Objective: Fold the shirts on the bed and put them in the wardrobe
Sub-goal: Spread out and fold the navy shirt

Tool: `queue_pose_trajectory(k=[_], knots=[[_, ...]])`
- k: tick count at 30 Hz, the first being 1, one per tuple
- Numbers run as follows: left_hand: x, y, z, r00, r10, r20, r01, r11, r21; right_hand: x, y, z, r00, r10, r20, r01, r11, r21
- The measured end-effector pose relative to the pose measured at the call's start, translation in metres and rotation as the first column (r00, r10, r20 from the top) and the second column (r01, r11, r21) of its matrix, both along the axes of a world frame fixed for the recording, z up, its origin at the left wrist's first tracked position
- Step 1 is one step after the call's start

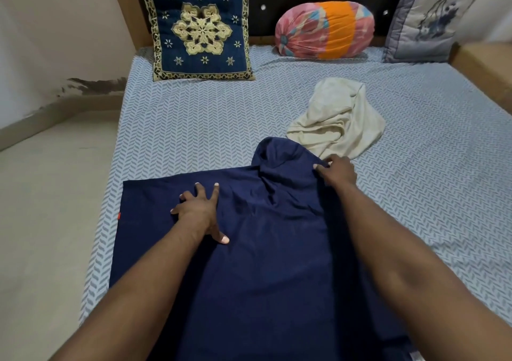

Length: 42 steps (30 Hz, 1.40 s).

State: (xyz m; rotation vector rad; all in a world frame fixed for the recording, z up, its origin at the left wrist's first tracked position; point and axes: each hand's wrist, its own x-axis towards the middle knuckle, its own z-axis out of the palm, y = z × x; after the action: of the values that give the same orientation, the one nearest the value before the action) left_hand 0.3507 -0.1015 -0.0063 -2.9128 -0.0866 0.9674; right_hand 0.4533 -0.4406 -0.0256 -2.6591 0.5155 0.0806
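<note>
Two shirts on the bed (194,128). Near edge: the navy shirt (277,250) lies spread flat, its far end bunched upward. Your left hand (199,211) presses down on it, fingers splayed, grip apart. Your right hand (336,172) pinches the bunched far fold, grip clamped on the navy cloth. Just beyond it, the cream shirt (338,122) lies crumpled. Head edge: embroidered navy cushion (199,25), pink-and-orange bolster (324,28), and grey cushion (435,14) at the far right corner.
</note>
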Motion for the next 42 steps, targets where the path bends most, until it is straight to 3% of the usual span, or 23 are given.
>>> queue_pose_trajectory(k=[2, 6, 9, 12, 13, 15, 17, 21, 24, 27, 30, 32, 34, 37, 42], knots=[[0.005, 0.0, -0.003, 1.0, 0.004, -0.004, -0.004, 1.0, 0.013, 0.015, 0.001, 0.001, 0.999, -0.028, 0.017, 0.03, 0.997, -0.077], [0.01, -0.002, -0.006, 1.0, 0.007, -0.015, -0.006, 0.998, 0.056, 0.025, -0.012, -0.002, 0.961, -0.276, -0.018, 0.274, 0.958, -0.085], [0.013, -0.003, -0.005, 1.0, -0.002, -0.017, 0.003, 0.997, 0.076, 0.026, 0.004, -0.001, 0.951, -0.248, 0.184, 0.254, 0.967, -0.011], [0.015, -0.004, -0.004, 1.0, -0.003, -0.024, 0.005, 0.996, 0.084, 0.029, 0.041, 0.004, 0.961, 0.016, 0.278, -0.044, 0.995, 0.094], [0.016, -0.004, -0.004, 1.0, -0.002, -0.027, 0.004, 0.996, 0.087, 0.03, 0.054, 0.004, 0.954, 0.194, 0.228, -0.219, 0.972, 0.089], [0.015, -0.004, -0.003, 1.0, -0.007, -0.027, 0.009, 0.996, 0.092, 0.035, 0.073, 0.003, 0.855, 0.517, 0.041, -0.518, 0.854, 0.043], [0.014, -0.003, -0.003, 0.999, -0.018, -0.027, 0.02, 0.995, 0.1, 0.046, 0.08, 0.001, 0.785, 0.607, -0.124, -0.615, 0.787, -0.043], [0.013, -0.002, -0.004, 1.0, -0.017, -0.012, 0.018, 0.995, 0.094, 0.064, 0.08, 0.002, 0.951, 0.309, 0.019, -0.306, 0.946, -0.104], [0.014, -0.002, -0.004, 1.0, -0.015, -0.01, 0.016, 0.996, 0.093, 0.061, 0.084, 0.012, 0.978, 0.186, 0.099, -0.175, 0.978, -0.109], [0.014, -0.002, -0.006, 1.0, -0.011, 0.002, 0.011, 0.996, 0.093, 0.051, 0.091, 0.019, 0.966, 0.203, 0.161, -0.202, 0.979, -0.023], [0.014, -0.001, -0.008, 1.0, -0.021, 0.016, 0.02, 0.995, 0.098, 0.031, 0.095, 0.01, 0.935, 0.354, 0.014, -0.35, 0.918, 0.184], [0.012, -0.001, -0.01, 0.999, -0.025, 0.027, 0.022, 0.996, 0.092, 0.007, 0.099, 0.0, 0.895, 0.445, -0.033, -0.435, 0.887, 0.155], [0.008, 0.002, -0.009, 0.999, -0.017, 0.05, 0.014, 0.997, 0.073, -0.023, 0.104, -0.009, 0.919, 0.385, 0.09, -0.393, 0.915, 0.097], [-0.014, 0.011, -0.011, 0.993, 0.027, 0.111, -0.025, 1.0, -0.016, -0.075, 0.113, -0.013, 0.937, 0.277, 0.214, -0.311, 0.939, 0.146], [-0.086, 0.004, -0.022, 0.949, -0.008, 0.316, 0.026, 0.998, -0.054, -0.145, 0.114, -0.017, 0.942, 0.291, 0.165, -0.314, 0.939, 0.139]])
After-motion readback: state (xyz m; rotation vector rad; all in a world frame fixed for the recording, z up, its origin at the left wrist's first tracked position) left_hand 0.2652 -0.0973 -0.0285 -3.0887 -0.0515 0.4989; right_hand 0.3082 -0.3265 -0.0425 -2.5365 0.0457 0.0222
